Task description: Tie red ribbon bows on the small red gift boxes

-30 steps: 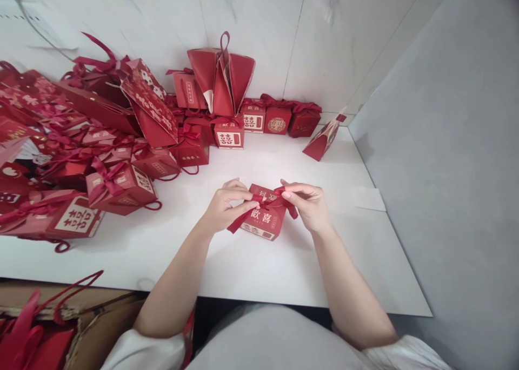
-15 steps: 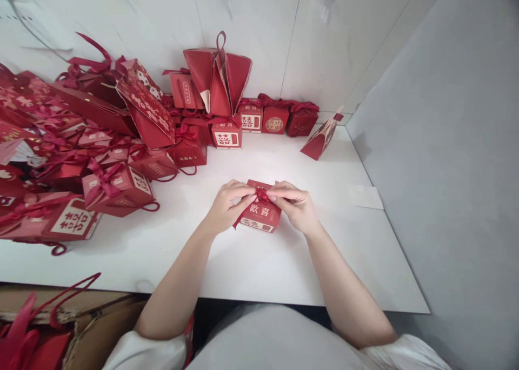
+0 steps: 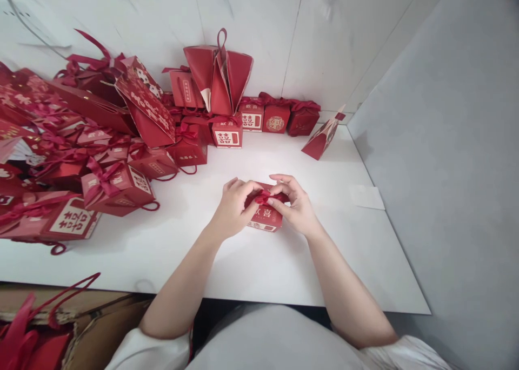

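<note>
A small red gift box (image 3: 266,217) with white lettering sits on the white table in front of me. Across its top runs a red ribbon (image 3: 264,197), bunched into a bow or knot at the middle. My left hand (image 3: 235,205) pinches the ribbon from the left, thumb and forefinger at the knot. From the right, my right hand (image 3: 295,203) pinches the ribbon with thumb and forefinger, its other fingers raised. The fingers cover part of the ribbon and the box's upper side.
Many red gift boxes with ribbons (image 3: 113,189) crowd the table's left side. More boxes (image 3: 276,119) line the back wall, with a triangular red box (image 3: 320,140) at their right. White paper (image 3: 368,197) lies near the right edge. A cardboard carton (image 3: 95,327) stands below left.
Both hands have shifted slightly at the knot. The right fingers have spread and lifted, and the ribbon's loops now stand out more to either side.
</note>
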Motion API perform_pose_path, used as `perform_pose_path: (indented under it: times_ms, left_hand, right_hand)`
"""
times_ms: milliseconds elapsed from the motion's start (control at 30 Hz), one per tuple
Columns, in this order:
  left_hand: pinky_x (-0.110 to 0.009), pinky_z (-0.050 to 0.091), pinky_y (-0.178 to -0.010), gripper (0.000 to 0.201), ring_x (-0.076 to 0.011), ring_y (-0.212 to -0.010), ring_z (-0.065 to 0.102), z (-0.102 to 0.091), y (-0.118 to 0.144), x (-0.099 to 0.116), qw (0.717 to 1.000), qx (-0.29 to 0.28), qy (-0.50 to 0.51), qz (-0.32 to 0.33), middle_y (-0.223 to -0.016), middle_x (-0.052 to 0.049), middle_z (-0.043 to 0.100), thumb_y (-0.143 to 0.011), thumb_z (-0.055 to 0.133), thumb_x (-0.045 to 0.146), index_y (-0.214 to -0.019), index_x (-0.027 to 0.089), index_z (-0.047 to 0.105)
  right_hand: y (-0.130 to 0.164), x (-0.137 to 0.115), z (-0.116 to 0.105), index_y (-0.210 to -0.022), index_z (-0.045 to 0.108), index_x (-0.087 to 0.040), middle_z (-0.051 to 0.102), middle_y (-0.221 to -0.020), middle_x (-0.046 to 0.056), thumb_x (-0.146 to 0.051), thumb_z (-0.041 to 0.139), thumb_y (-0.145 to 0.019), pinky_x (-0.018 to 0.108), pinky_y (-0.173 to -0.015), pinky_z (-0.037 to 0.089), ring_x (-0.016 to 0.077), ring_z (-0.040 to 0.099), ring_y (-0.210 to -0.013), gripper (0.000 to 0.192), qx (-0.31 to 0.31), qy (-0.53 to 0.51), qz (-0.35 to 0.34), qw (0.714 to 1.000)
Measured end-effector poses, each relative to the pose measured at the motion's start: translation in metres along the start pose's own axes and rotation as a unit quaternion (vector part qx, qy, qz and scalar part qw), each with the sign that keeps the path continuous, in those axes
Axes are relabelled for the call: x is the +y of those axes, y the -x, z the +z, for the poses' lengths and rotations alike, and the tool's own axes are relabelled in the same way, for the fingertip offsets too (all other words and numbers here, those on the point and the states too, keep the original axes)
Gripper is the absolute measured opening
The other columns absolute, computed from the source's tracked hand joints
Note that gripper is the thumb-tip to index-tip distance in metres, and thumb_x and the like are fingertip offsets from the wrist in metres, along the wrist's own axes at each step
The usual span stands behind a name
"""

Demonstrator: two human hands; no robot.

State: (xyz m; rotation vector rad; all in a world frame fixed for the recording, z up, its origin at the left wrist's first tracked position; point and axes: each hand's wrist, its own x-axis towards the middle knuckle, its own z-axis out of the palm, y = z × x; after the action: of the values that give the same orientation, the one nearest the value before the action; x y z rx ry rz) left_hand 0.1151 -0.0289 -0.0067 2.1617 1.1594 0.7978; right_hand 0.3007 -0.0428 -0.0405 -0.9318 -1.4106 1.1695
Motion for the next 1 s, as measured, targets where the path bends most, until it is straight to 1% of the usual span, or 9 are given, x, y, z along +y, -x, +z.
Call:
perform_pose_path:
  times_ms: [133,233,333,400,533,700,767,867,1000]
  left_hand:
    - [-0.049,0.013,-0.118,0.028,-0.0182,-0.1,0.062,0.002,0.001,0.001,0.999,-0.017,-0.014,0.036,-0.099,0.0,0.07,-0.087,0.044,0.011,-0.112,0.023,0.043]
    - [-0.048,0.013,-0.119,0.029,-0.0172,-0.099,0.063,0.0,0.001,0.0,0.997,-0.034,-0.023,0.073,-0.094,0.002,0.069,-0.086,0.043,0.009,-0.112,0.023,0.039]
    - [-0.049,0.011,-0.121,0.029,-0.016,-0.092,0.064,-0.002,0.001,-0.003,0.995,-0.043,-0.013,0.085,-0.088,0.003,0.067,-0.083,0.049,0.012,-0.109,0.023,0.041]
    - [-0.05,0.011,-0.121,0.028,-0.016,-0.089,0.064,-0.001,0.001,-0.006,0.996,-0.04,0.012,0.079,-0.09,0.003,0.066,-0.082,0.056,0.018,-0.106,0.023,0.045]
    - [-0.048,0.013,-0.122,0.013,-0.0138,-0.084,0.065,0.003,0.0,-0.013,0.996,0.011,0.084,0.039,-0.092,0.003,0.069,-0.087,0.06,0.03,-0.099,0.023,0.057]
    - [-0.048,0.015,-0.121,0.017,-0.0122,-0.076,0.065,0.004,-0.004,-0.017,0.989,0.005,0.147,-0.028,-0.08,0.004,0.07,-0.091,0.057,0.036,-0.086,0.021,0.065]
    - [-0.047,0.028,-0.115,0.021,-0.013,-0.073,0.064,0.003,-0.004,-0.016,0.985,-0.002,0.163,-0.058,-0.076,0.003,0.069,-0.091,0.056,0.038,-0.085,0.02,0.063]
    - [-0.035,0.049,-0.088,0.024,-0.0147,-0.075,0.062,0.001,-0.003,-0.015,0.976,-0.011,0.196,-0.089,-0.081,-0.001,0.068,-0.092,0.054,0.041,-0.086,0.018,0.06]
    - [-0.025,0.046,-0.07,0.023,-0.0134,-0.075,0.06,0.001,-0.001,-0.015,0.97,-0.015,0.222,-0.096,-0.084,-0.002,0.065,-0.094,0.052,0.04,-0.089,0.018,0.057]
  right_hand:
    - [0.0,-0.003,0.001,-0.115,0.062,-0.026,0.069,-0.094,0.002,-0.032,0.066,-0.087,0.031,-0.083,0.052,0.0158,0.064,-0.088,0.029,-0.004,0.025,0.015,1.0]
    - [0.001,-0.007,0.002,-0.109,0.065,-0.024,0.069,-0.099,0.004,-0.031,0.066,-0.087,0.031,-0.082,0.052,0.0165,0.065,-0.089,0.023,-0.001,0.044,0.025,0.999]
    - [0.003,-0.009,0.003,-0.095,0.065,-0.022,0.067,-0.094,0.003,-0.029,0.066,-0.087,0.03,-0.077,0.051,0.0156,0.063,-0.083,0.01,0.006,0.076,0.021,0.997]
    - [0.004,-0.008,0.003,-0.088,0.063,-0.022,0.064,-0.088,0.002,-0.026,0.066,-0.086,0.029,-0.073,0.05,0.0149,0.061,-0.078,0.005,0.014,0.105,0.009,0.994]
    - [0.003,-0.002,0.003,-0.087,0.062,-0.023,0.063,-0.085,0.001,-0.023,0.065,-0.087,0.031,-0.071,0.049,0.0154,0.059,-0.077,0.002,0.02,0.132,-0.036,0.99]
    - [-0.002,0.006,-0.002,-0.084,0.066,-0.026,0.067,-0.085,0.001,-0.02,0.065,-0.087,0.04,-0.088,0.05,0.0174,0.062,-0.08,0.006,0.016,0.127,-0.119,0.985]
    - [-0.003,0.007,-0.005,-0.085,0.068,-0.027,0.068,-0.085,0.001,-0.019,0.064,-0.088,0.043,-0.093,0.049,0.0177,0.062,-0.081,0.009,0.002,0.13,-0.144,0.981]
    - [-0.004,0.007,-0.009,-0.088,0.069,-0.027,0.069,-0.088,0.002,-0.02,0.064,-0.089,0.039,-0.084,0.052,0.0186,0.063,-0.085,0.009,-0.024,0.132,-0.149,0.98]
    - [-0.003,0.003,-0.014,-0.089,0.068,-0.026,0.068,-0.091,0.004,-0.02,0.063,-0.089,0.039,-0.083,0.053,0.0199,0.063,-0.091,0.008,-0.055,0.142,-0.142,0.978]
